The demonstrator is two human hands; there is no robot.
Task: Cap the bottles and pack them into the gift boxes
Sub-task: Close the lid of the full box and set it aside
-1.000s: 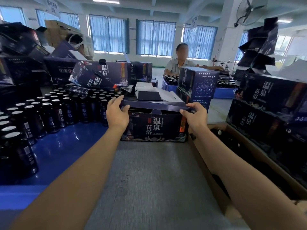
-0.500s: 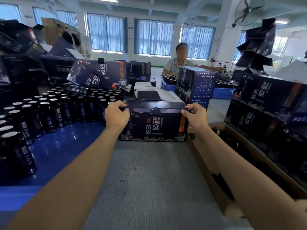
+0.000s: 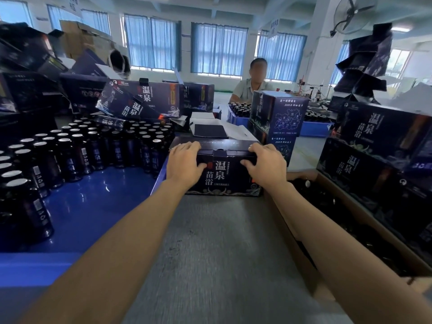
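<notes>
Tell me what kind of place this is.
Probably a bottling and packing workshop: rows of capped dark bottles stand in a blue tray, printed gift boxes are stacked on both sides, and the left hand and right hand grip a gift box on the grey table.

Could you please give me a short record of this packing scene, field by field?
Gift box: lid closed, standing on the grey table
Left hand: grips the box's top front edge, left side
Right hand: grips the same edge, right side
Bottles: capped, upright on the blue tray, left of the box
Carton: open, right of the box
</notes>
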